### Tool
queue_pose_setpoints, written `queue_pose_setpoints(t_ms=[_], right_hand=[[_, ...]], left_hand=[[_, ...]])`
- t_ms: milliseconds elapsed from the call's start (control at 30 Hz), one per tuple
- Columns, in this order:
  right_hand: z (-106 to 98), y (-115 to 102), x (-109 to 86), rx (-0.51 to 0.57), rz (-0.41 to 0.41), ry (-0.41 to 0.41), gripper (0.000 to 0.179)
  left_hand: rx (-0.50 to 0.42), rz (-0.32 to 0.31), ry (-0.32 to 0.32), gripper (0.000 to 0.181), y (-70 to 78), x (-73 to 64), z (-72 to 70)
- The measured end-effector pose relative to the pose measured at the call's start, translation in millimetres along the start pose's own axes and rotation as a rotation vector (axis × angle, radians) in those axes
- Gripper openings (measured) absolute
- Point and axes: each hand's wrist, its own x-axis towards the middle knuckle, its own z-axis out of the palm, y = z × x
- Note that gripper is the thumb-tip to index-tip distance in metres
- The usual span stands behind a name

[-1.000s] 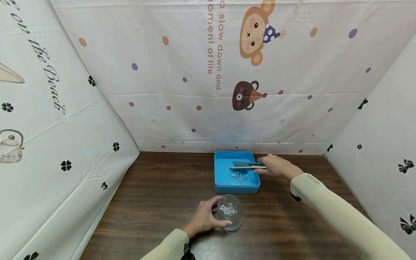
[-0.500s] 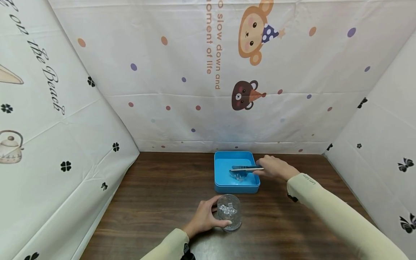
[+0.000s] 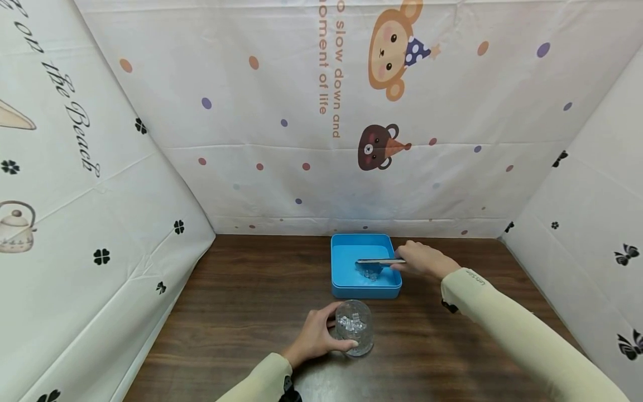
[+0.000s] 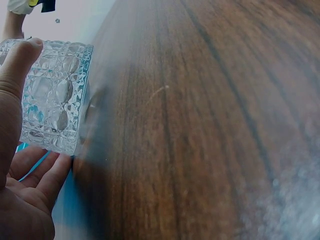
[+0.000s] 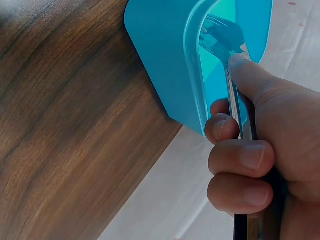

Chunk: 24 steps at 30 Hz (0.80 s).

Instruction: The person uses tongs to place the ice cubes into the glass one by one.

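In the head view my left hand (image 3: pixel 320 335) holds a clear patterned glass (image 3: pixel 363 335) on the table, thumb on one side and fingers on the other. Clear chunks like ice cubes (image 3: pixel 350 322) lie in the glass. My right hand (image 3: pixel 424 260) grips metal tongs (image 3: pixel 377 261), whose tips reach into a blue tray (image 3: pixel 346 293). The tongs' arms lie close together at a few clear pieces (image 3: pixel 372 274), partly hidden under them. The right wrist view has curled fingers and thumb around the tongs (image 5: pixel 232 90); their toothed head is inside the tray.
Dark wood-grain table (image 3: pixel 251 290) lies under everything. A white printed cloth (image 3: pixel 281 184) rises behind the tray and along both sides. The glass stands just in front of the tray.
The tongs' two arms have come together around the clear pieces in the tray. My right hand has shifted slightly left. The left hand and glass have stayed put.
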Motion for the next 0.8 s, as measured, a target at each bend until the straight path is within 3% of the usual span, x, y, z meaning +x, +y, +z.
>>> queue_pose_setpoints(t_ms=[433, 800], right_hand=[[0.4, 0.2, -2.0, -0.027, -0.01, 0.009, 0.03], [-6.3, 0.0, -5.7, 0.014, -0.009, 0.025, 0.029]], left_hand=[[-0.019, 0.023, 0.003, 0.074, 0.6, 0.8, 0.1], [-0.018, 0.028, 0.001, 0.074, 0.2, 0.5, -0.1]])
